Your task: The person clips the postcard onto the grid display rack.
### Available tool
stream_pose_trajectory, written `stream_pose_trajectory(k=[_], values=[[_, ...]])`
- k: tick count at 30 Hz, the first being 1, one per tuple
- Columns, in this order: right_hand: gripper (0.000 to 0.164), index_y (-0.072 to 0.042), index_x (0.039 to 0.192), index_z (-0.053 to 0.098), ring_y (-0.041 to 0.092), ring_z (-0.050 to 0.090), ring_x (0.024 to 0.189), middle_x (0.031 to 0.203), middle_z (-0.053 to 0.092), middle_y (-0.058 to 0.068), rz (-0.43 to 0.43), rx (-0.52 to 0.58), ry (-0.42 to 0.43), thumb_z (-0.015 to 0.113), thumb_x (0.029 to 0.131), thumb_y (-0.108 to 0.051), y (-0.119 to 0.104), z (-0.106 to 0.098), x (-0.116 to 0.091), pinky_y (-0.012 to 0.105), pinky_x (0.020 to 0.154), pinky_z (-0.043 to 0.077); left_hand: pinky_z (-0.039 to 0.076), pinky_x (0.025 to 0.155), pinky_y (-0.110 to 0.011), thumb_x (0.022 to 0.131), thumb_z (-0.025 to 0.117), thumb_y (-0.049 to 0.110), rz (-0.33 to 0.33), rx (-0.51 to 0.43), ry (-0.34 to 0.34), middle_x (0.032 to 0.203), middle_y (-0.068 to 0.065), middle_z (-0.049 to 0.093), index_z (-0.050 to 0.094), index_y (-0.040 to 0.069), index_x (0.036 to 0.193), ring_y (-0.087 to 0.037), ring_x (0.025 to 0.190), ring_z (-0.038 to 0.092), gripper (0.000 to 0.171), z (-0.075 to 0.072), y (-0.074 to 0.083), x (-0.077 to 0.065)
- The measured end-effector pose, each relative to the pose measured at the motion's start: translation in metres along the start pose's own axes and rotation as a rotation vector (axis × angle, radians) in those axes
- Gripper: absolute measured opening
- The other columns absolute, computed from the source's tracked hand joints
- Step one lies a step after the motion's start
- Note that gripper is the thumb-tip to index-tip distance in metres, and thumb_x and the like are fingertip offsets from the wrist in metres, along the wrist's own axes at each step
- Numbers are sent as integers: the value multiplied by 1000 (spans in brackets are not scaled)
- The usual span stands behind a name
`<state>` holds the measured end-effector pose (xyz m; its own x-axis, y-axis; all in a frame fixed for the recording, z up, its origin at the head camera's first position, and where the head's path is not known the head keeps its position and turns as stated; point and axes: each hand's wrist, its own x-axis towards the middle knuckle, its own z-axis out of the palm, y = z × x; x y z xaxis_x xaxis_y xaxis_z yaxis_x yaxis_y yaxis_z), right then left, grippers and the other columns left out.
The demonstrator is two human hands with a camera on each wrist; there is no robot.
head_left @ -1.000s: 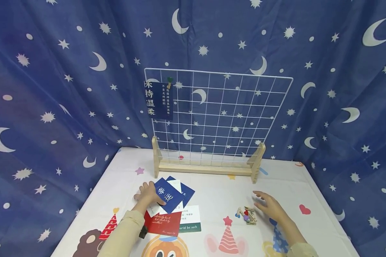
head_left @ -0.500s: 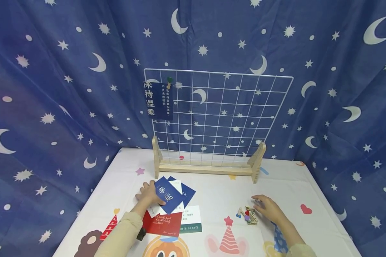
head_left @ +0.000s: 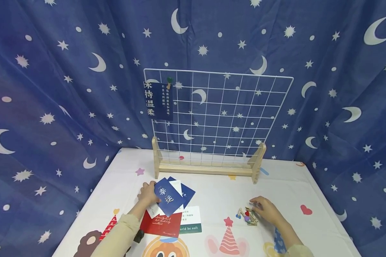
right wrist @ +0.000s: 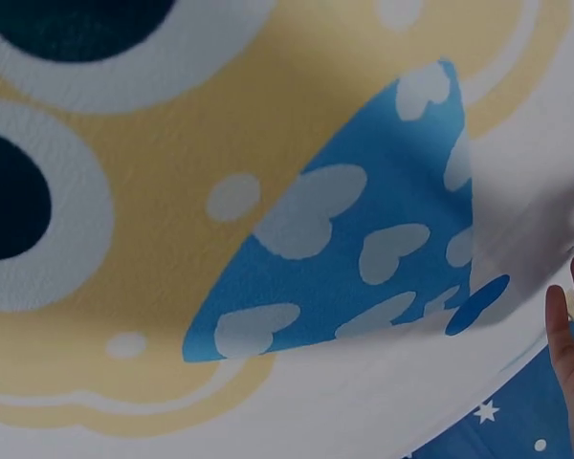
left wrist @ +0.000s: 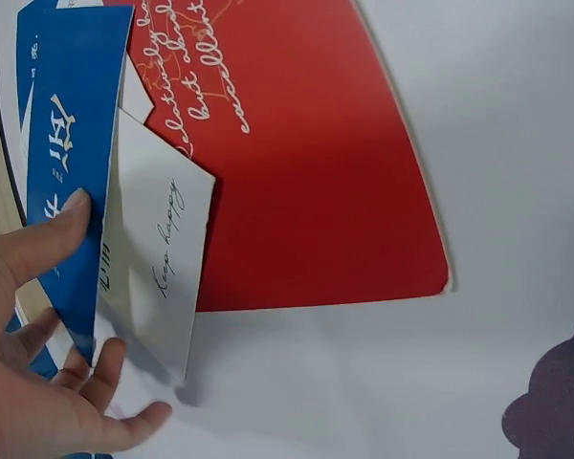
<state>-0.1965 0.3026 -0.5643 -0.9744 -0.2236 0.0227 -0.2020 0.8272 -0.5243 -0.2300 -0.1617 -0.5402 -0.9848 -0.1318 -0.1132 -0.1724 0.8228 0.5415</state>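
My left hand (head_left: 147,195) pinches a blue card (head_left: 169,200) with white characters, lifting it at its left edge. In the left wrist view the thumb (left wrist: 55,234) lies on the card's face and fingers reach behind it. Under it are a white card (left wrist: 163,215) reading "keep happy", a red card (head_left: 162,225), another blue card (head_left: 188,194) and a white-and-green card (head_left: 191,220). My right hand (head_left: 267,210) hovers by a small pile of wooden clothespins (head_left: 251,217), its fingers slightly bent. Whether they touch the pile is hard to tell. The right wrist view shows only fingertips (right wrist: 560,320).
A white wire grid (head_left: 217,117) on a wooden stand (head_left: 206,169) stands at the back of the table. One dark blue card (head_left: 160,101) hangs from its upper left by a clothespin (head_left: 169,82) with a green top. A starry blue curtain (head_left: 321,64) surrounds the table.
My right hand has moved slightly left, closer to the clothespins. My left hand has shifted a little, and the blue card it holds has turned slightly.
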Motion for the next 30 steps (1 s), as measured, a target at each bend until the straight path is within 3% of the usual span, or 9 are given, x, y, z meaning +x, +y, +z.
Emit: stream_pose_trajectory(k=[6, 11, 17, 24, 27, 30], values=[[23, -3, 104, 66, 23, 61, 90, 100, 66, 7, -9, -21, -3, 68, 81, -6, -1, 2, 1, 44, 85, 52, 47, 80, -54, 60, 77, -6, 122, -123, 16, 101, -30, 47, 53, -3, 114, -41, 87, 55, 60, 1, -11, 5], [22, -4, 103, 66, 23, 61, 90, 98, 65, 6, -1, -20, -5, 68, 81, -6, -2, 2, 2, 44, 85, 52, 47, 87, -52, 59, 75, -10, 197, -206, -37, 100, -32, 53, 56, -3, 109, -38, 89, 56, 55, 4, -17, 8], [23, -7, 103, 66, 12, 57, 82, 90, 62, -2, 28, -37, -36, 69, 81, -7, -3, 6, 6, 35, 79, 53, 49, 86, -52, 59, 73, -12, 216, -280, -93, 103, -31, 61, 57, 0, 113, -38, 91, 60, 57, 3, -12, 6], [20, -7, 100, 68, 10, 54, 78, 86, 61, -4, 29, -27, -48, 69, 80, -5, -4, 7, 8, 28, 74, 52, 55, 63, -34, 62, 69, -16, 212, -368, -91, 107, -31, 58, 57, 0, 116, -31, 84, 58, 57, 2, -3, 3], [19, -7, 98, 68, 10, 55, 78, 85, 61, -4, 28, -32, -59, 68, 80, -5, -4, 7, 9, 29, 73, 52, 56, 52, -33, 63, 64, -21, 213, -436, -100, 104, -32, 57, 56, -2, 117, -30, 80, 59, 58, 3, -1, 2], [16, -8, 96, 69, 8, 54, 76, 83, 61, -5, 33, -28, -67, 68, 80, -5, -5, 7, 10, 27, 72, 51, 56, 50, -33, 63, 61, -23, 213, -492, -107, 96, -29, 57, 55, -3, 118, -26, 74, 57, 59, 5, 0, 1]])
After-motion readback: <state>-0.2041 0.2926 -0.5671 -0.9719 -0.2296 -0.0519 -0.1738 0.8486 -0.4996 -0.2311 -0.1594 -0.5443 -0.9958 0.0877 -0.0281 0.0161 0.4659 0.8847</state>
